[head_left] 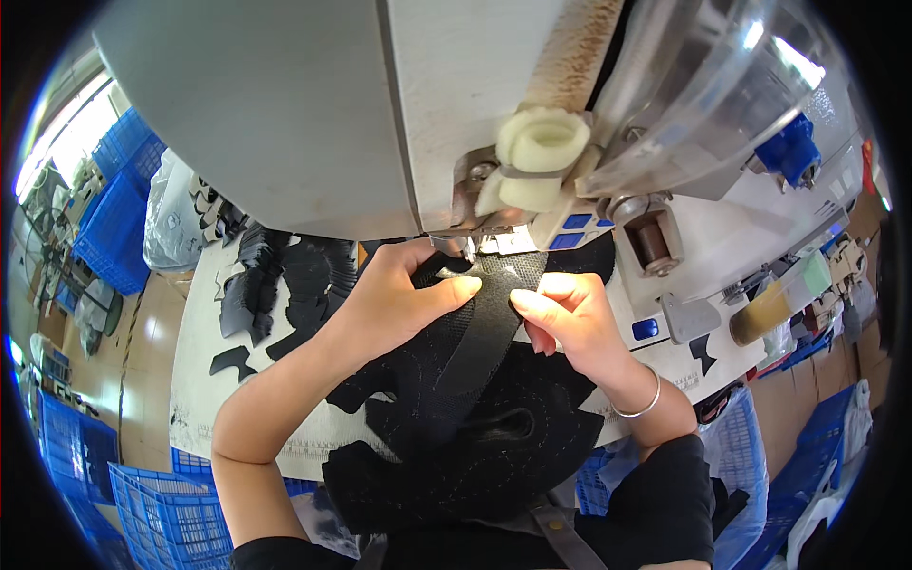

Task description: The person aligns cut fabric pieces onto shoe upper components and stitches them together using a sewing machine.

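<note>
A: What fills the view, starting with the biggest thing?

B: We see a pale grey sewing machine (pixel 285 114) arching over the top of the frame, its needle area just above our hands. Below it lies the white tabletop (pixel 204 313), with a pile of cut black pieces (pixel 285 285) at its left. Blue plastic crates (pixel 114 228) stand on the floor around it.

A: And the work itself?

B: A black textured fabric panel (pixel 475 418), dark and finely patterned, runs from our lap up to the needle. A smoother black strip (pixel 480 337) lies along its middle, its top end under the presser foot (pixel 465 249).

A: How far along does it look?

B: Faint light stitch lines already curve across the lower panel, so we judge some seams are done. The strip appears to be only at its start under the foot; most of its length seems unsewn, though we cannot tell for sure.

A: The hands?

B: Our left hand (pixel 404 299) lies flat, fingers together, thumb pressing the strip's left edge. Our right hand (pixel 570 318) has fingers curled, the grip pinching the strip's right edge. A thin silver bracelet (pixel 638 404) circles that wrist.
</note>
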Tool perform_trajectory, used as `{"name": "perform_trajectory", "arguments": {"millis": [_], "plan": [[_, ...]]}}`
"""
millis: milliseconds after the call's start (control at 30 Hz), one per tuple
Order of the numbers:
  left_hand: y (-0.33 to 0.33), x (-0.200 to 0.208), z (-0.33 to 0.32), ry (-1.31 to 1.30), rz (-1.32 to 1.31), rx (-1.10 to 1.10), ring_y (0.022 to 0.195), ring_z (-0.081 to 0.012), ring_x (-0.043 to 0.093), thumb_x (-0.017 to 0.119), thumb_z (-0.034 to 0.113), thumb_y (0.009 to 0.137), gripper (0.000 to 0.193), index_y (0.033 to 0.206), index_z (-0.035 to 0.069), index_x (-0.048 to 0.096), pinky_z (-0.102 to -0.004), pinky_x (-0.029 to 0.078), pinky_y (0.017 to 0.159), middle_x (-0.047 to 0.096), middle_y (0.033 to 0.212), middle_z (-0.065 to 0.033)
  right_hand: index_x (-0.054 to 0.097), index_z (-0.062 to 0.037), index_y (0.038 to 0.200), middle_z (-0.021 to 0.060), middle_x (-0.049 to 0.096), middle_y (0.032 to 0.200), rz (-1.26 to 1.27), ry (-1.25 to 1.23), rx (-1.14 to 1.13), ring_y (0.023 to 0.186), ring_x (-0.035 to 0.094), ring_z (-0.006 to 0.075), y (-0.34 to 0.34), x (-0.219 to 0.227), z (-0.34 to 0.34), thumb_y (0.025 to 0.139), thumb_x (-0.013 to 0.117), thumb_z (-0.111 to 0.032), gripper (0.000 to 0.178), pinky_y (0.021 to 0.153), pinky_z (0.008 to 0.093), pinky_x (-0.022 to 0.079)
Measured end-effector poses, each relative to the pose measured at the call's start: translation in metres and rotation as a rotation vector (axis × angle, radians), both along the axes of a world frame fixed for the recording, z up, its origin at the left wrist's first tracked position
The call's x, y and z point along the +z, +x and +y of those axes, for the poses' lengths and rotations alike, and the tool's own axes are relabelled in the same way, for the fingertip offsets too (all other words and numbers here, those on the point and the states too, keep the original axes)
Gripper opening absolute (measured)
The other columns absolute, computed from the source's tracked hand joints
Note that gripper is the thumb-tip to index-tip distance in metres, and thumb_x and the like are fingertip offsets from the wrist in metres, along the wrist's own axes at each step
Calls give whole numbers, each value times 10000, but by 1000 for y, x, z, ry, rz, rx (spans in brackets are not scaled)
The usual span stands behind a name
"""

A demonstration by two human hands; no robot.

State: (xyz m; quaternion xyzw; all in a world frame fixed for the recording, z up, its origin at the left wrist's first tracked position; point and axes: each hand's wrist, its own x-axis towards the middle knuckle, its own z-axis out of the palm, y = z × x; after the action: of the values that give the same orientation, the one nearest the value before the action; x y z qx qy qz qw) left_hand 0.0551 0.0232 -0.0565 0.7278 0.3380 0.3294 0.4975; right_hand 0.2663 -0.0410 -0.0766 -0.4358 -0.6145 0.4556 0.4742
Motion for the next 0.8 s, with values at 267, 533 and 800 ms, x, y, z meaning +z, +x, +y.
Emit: {"name": "perform_trajectory", "arguments": {"millis": [267,533,800], "plan": [[-11,23,17,14,214,-12,868,-91,575,727,248,830,285,990,17,683,-277,459,821,675,939,-30,672,15,721,19,570,506,18,-38,-11,398,478,51,-7,7,4,948,610,-241,348,403,205,360],[-25,8,-28,1196,328,246,862,-262,588,765,224,759,332,988,29,624,-398,453,778,593,947,-87,700,8,779,22,588,527,5,-45,4,405,485,45,-16,7,0,951,625,-221,296,397,202,370],[-7,-10,-39,1486,410,325,767,-166,589,634,97,691,301,977,47,711,-399,443,939,653,951,-51,674,-51,801,43,514,571,-515,699,22,486,515,158,-18,6,-16,820,718,-127,90,459,290,373]]}}
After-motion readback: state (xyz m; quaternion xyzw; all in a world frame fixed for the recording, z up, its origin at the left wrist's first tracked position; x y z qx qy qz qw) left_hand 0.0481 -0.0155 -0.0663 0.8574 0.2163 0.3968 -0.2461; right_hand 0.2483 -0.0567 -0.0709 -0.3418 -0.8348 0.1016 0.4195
